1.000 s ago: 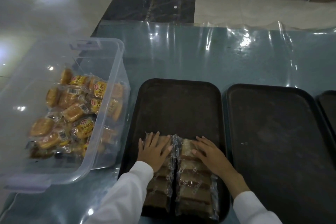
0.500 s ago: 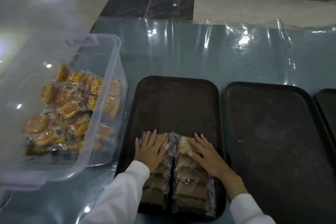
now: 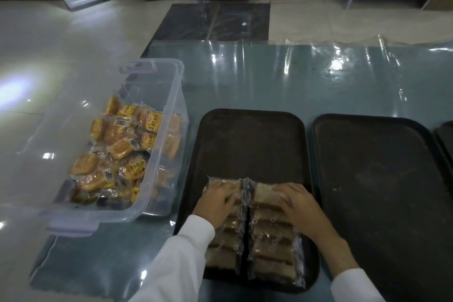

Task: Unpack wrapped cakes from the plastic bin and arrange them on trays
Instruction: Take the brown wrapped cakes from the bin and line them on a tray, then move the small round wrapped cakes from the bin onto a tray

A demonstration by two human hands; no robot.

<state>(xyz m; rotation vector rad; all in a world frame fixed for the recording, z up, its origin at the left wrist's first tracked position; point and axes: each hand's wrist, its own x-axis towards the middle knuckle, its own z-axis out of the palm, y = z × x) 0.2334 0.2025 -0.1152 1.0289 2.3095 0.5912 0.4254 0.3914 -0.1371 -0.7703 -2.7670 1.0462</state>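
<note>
On the near end of the dark rectangular metal tray (image 3: 250,144) right in front of me, I've got two columns of clear-wrapped brown cake slices (image 3: 272,240) lying side by side, wrappers touching down the middle. So I'd say I'm at the squaring-up step: both hands are on the far end of those rows. My left hand (image 3: 217,202) has its fingers curled over the top packet of the left column, and my right hand (image 3: 297,202) is curled over the top packet of the right one. Looks like each grip is clamped on its packet, though from this angle it's hard to say how firmly.

Next move, I reckon: let go, reach left into the bin, grab more and start the next row further up the tray. Wrappers look slippery, so I'd set them down flat and snug.

As for containers, the clear plastic storage bin (image 3: 171,95) sits just left of the tray on the counter (image 3: 269,76), with a loose heap of yellow-labelled round wrapped cakes (image 3: 122,149) in it, plenty left. A second dark tray (image 3: 382,179) sits just right of mine with nothing on it, and a third tray's edge (image 3: 446,135) peeks in at far right.
</note>
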